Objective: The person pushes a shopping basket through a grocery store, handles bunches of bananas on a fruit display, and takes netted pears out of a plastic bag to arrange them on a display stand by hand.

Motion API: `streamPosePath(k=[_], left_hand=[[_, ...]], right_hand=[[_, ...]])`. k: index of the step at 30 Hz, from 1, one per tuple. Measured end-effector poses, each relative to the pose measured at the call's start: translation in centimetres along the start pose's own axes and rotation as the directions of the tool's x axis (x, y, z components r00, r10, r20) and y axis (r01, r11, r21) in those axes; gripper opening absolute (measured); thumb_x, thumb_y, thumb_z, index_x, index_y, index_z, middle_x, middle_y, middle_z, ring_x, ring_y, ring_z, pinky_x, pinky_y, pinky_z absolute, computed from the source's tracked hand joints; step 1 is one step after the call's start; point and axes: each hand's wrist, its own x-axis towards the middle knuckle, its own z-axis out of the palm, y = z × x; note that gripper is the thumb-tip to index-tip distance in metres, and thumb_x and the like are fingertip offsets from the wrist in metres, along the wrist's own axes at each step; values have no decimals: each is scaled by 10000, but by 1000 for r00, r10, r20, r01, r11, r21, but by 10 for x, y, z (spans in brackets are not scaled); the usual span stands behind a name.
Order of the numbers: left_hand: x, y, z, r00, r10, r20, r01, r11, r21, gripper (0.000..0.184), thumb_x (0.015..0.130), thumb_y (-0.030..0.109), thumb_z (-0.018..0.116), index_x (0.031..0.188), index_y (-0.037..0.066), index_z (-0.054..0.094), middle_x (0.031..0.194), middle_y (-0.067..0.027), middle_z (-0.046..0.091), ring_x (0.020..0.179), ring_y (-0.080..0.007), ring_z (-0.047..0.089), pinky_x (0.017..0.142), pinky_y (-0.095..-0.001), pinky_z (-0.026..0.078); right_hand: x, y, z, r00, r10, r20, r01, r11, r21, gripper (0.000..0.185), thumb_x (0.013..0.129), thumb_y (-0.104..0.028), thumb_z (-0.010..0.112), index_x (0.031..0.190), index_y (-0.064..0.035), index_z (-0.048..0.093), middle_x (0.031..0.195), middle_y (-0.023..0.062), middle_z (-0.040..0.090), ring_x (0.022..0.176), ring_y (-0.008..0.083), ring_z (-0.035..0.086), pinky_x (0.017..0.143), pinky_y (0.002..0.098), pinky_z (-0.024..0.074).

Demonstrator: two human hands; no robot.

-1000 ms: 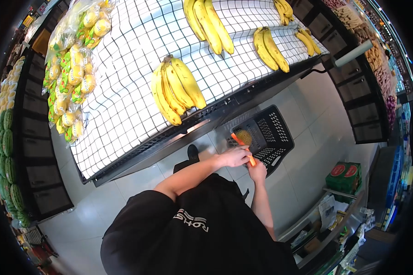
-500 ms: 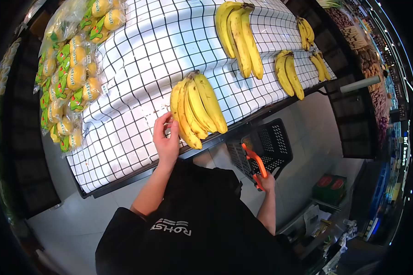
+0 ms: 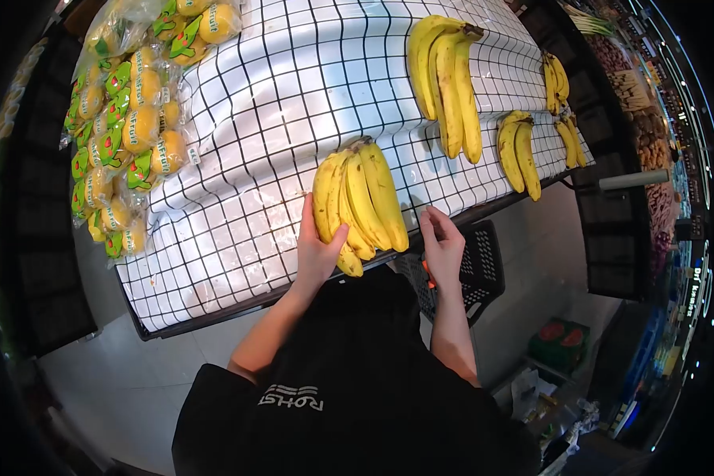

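A bunch of yellow bananas [image 3: 369,198] with brown specks lies near the front edge of the display table. My left hand [image 3: 319,250] grips its left side, thumb over the front of the lowest bananas and fingers along the outer one. To the right of the bunch, my right hand [image 3: 444,244] is raised at the table edge, holding nothing, with thumb and curled fingers apart. The orange basket handle [image 3: 429,275] shows beside my right wrist, mostly hidden by it. Below hangs the black shopping basket [image 3: 480,266].
Bagged yellow fruit [image 3: 139,127] is piled on the left of the checked tablecloth [image 3: 246,159]. A larger banana bunch [image 3: 448,87] lies farther back, and a smaller banana bunch [image 3: 518,151] sits to the right. A grey bar [image 3: 633,180] juts out beyond the table's right end.
My left hand has closed further onto the banana bunch, its thumb now across the fruit. My right hand has let go of the orange handle and come up toward the bunch.
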Motion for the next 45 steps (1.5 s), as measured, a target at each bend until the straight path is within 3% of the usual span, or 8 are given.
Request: streamPosePath(k=[6, 10, 13, 15, 19, 27, 40, 45], left_hand=[[1, 0, 0, 1000, -19, 16, 21, 991, -135, 786, 880, -23, 640, 1507, -57, 166, 1406, -181, 450, 1261, -219, 510, 1036, -315, 448], [1, -3, -2, 1000, -4, 9, 4, 1000, -21, 801, 875, -8, 653, 1513, -44, 169, 1410, -183, 454, 1272, -224, 501, 1050, -323, 434], [1, -4, 0, 1000, 4, -21, -3, 999, 43, 802, 869, -6, 655, 1517, -31, 182, 1419, -177, 449, 1290, -227, 484, 1061, -330, 420], [1, -1, 5, 998, -22, -56, 23, 1000, 17, 804, 865, -10, 654, 1519, -23, 187, 1420, -172, 450, 1292, -228, 480, 1062, -329, 417], [1, 3, 7, 989, -114, -98, 114, 993, -10, 820, 850, -24, 661, 1522, -5, 193, 1416, -155, 455, 1283, -224, 483, 1059, -329, 417], [1, 11, 8, 979, -157, -127, 131, 972, -196, 772, 860, -76, 617, 1511, -3, 209, 1395, -152, 469, 1278, -219, 489, 1044, -342, 434], [0, 4, 8, 991, -80, -106, 66, 989, -131, 751, 873, -45, 618, 1511, -17, 222, 1409, -151, 461, 1288, -218, 477, 1055, -335, 412], [1, 8, 9, 991, -92, -95, 84, 993, -86, 747, 878, -19, 625, 1509, -19, 225, 1405, -150, 464, 1283, -217, 479, 1056, -333, 407]], right_hand=[[45, -1, 40, 980, -45, 196, 48, 999, -8, 341, 946, -132, 628, 1239, 41, 606, 979, 99, 699, 859, 118, 642, 774, 270, 516], [60, 5, 59, 944, 5, 329, -29, 997, 68, 406, 933, -186, 641, 1292, -11, 573, 959, 119, 697, 862, 177, 663, 792, 297, 512], [72, -6, 58, 917, 67, 393, -13, 990, -138, 415, 897, -235, 677, 1243, -19, 597, 958, 141, 689, 875, 241, 675, 796, 321, 508], [76, -20, 56, 875, 118, 469, 10, 965, -261, 398, 905, -175, 680, 1242, 17, 591, 1017, 81, 692, 863, 111, 634, 780, 262, 496], [73, -4, 56, 879, -46, 475, 132, 980, -150, 403, 888, -179, 700, 1225, 15, 592, 1017, 102, 693, 892, 137, 644, 794, 278, 502], [66, -3, 52, 762, -112, 638, -167, 918, 360, 620, 933, -126, 648, 1460, 15, 354, 1342, 133, 545, 1224, 184, 528, 1031, 315, 407], [63, 12, 58, 802, -115, 587, -156, 908, 390, 713, 891, -200, 697, 1465, 5, 326, 1335, 135, 522, 1230, 213, 504, 1040, 333, 398], [63, 16, 59, 804, -6, 595, -214, 930, 298, 623, 927, -108, 654, 1462, -17, 346, 1341, 112, 524, 1230, 192, 504, 1034, 317, 400]])
